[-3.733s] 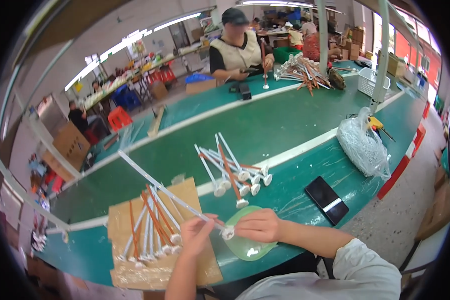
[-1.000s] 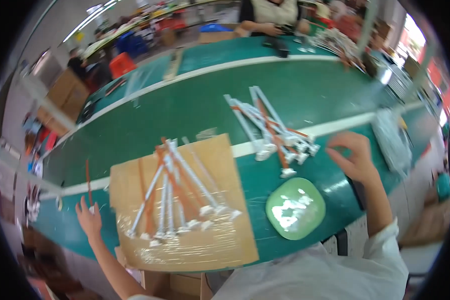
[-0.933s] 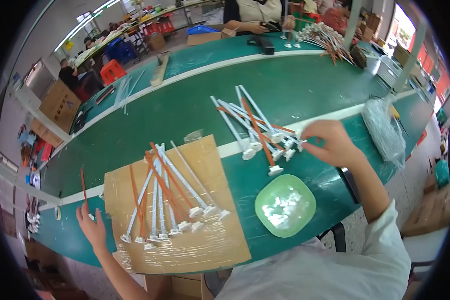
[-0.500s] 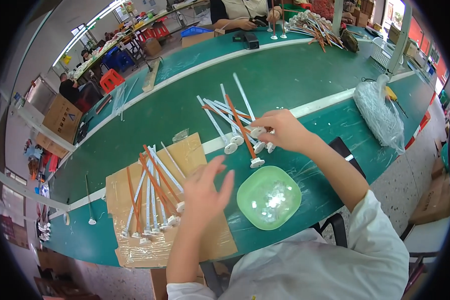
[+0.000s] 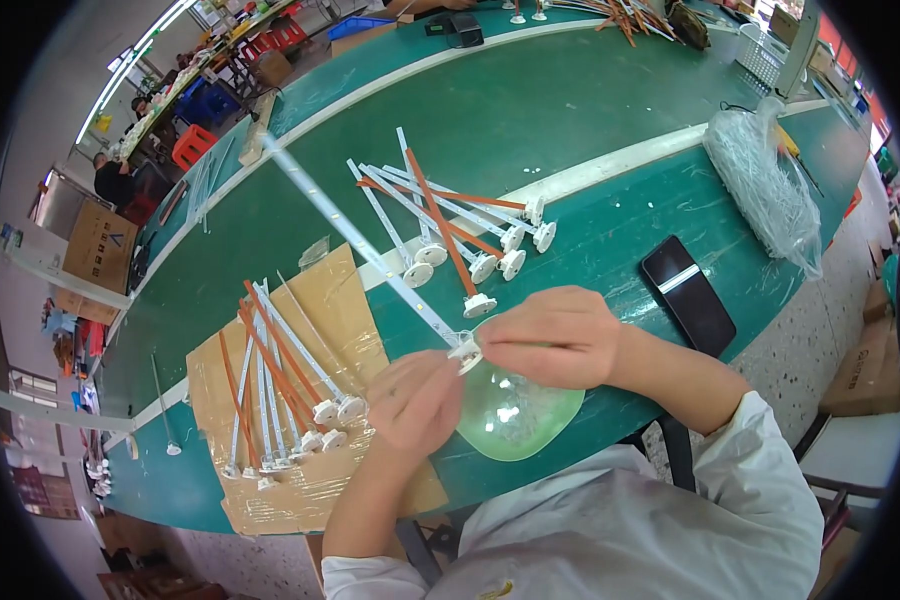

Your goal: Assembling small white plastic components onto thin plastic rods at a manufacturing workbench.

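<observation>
Over the green bowl [image 5: 530, 445], a white-and-clear LED strip stick [image 5: 355, 238] slants up and to the left from its round white base [image 5: 467, 356]. My right hand [image 5: 562, 338] pinches at the base, with the fingertips pressed together. From the other side, my left hand [image 5: 417, 400] is closed on the base's left edge. Small clear, shiny pieces lie in the bowl, partly covered by my right hand. Beyond the bowl is a loose group of similar sticks [image 5: 425, 205], some white and some orange-backed. More sticks [image 5: 288, 372] lie on the cardboard sheet [image 5: 342, 297] at left.
A black phone [image 5: 688, 295] lies right of my right hand. Farther right are a clear plastic bag [image 5: 760, 190] and a yellow-handled tool [image 5: 788, 142]. A single stick [image 5: 162, 405] rests left of the cardboard. White rails [image 5: 610, 170] cross the green table.
My right hand has brought one LED strip stick from the far group back over the bowl. My left hand has come in from the left and closed on its base. The view has shifted.
</observation>
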Motion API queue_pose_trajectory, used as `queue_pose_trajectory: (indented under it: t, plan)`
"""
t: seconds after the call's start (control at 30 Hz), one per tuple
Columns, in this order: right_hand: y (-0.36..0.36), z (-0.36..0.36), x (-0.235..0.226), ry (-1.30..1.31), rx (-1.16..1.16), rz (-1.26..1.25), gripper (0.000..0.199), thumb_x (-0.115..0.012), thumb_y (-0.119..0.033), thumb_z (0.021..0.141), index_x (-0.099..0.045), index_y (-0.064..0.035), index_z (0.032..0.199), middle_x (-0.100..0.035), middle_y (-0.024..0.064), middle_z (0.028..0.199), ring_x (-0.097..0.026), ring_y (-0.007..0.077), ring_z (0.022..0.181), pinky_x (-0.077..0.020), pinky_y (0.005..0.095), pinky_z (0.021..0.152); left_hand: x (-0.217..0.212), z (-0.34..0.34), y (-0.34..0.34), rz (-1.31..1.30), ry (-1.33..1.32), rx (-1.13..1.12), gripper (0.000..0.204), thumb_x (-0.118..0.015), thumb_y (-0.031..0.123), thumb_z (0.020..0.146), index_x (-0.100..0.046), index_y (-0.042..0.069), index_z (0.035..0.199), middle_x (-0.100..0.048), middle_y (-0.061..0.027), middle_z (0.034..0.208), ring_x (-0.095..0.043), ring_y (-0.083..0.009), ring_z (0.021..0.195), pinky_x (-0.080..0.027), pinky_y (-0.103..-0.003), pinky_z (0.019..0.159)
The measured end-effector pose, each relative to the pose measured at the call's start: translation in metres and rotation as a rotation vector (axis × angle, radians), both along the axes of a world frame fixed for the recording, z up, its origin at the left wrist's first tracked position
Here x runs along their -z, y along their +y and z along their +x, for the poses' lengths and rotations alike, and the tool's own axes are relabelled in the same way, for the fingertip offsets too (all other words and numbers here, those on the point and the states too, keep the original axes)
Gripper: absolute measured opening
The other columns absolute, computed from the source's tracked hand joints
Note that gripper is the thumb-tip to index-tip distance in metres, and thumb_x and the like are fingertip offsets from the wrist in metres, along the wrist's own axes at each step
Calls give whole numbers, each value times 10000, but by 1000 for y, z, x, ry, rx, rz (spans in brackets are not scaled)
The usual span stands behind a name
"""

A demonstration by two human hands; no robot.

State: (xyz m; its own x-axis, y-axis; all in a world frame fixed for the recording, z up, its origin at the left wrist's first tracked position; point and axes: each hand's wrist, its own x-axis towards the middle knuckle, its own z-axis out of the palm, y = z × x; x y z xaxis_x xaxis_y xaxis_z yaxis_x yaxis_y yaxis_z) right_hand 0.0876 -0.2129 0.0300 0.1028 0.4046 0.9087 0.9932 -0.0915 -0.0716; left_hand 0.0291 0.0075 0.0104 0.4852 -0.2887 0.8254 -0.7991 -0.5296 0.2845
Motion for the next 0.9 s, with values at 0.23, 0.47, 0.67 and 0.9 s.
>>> queue_pose_trajectory:
  t: [0.23, 0.47, 0.67, 0.9]
  plan:
    - [17, -16, 14, 27, 169, 93, 260, -830, -67, 659, -705, -26, 883, -701, 84, 846, -686, 187, 622, -552, 267, 521, 5, -6, -3, 57, -53, 5, 335, -768, -82, 717, -689, -26, 1037, -713, -148, 888, -722, -285, 741, -610, -372, 667]
    - [19, -21, 14, 137, 251, 76, 239, -809, -45, 664, -704, -30, 878, -701, 81, 791, -698, 211, 640, -567, 289, 536, 2, -5, -7, 41, 11, -83, 286, -821, -32, 728, -695, 13, 981, -702, -118, 745, -685, -225, 597, -557, -311, 552]
    - [9, -14, 2, 336, 78, -56, 194, -778, 16, 748, -726, -14, 932, -736, 121, 879, -723, 256, 725, -589, 318, 621, 3, 0, -2, -56, 128, -117, 204, -837, -18, 744, -688, 2, 880, -681, -124, 707, -669, -219, 561, -533, -292, 528]
    - [16, -23, 12, 165, 139, 67, 208, -763, 14, 729, -720, 15, 932, -712, 134, 865, -723, 263, 735, -596, 327, 616, -5, -8, -4, 29, -72, -53, 236, -799, -101, 744, -645, -27, 908, -719, -149, 768, -718, -256, 660, -572, -311, 623]
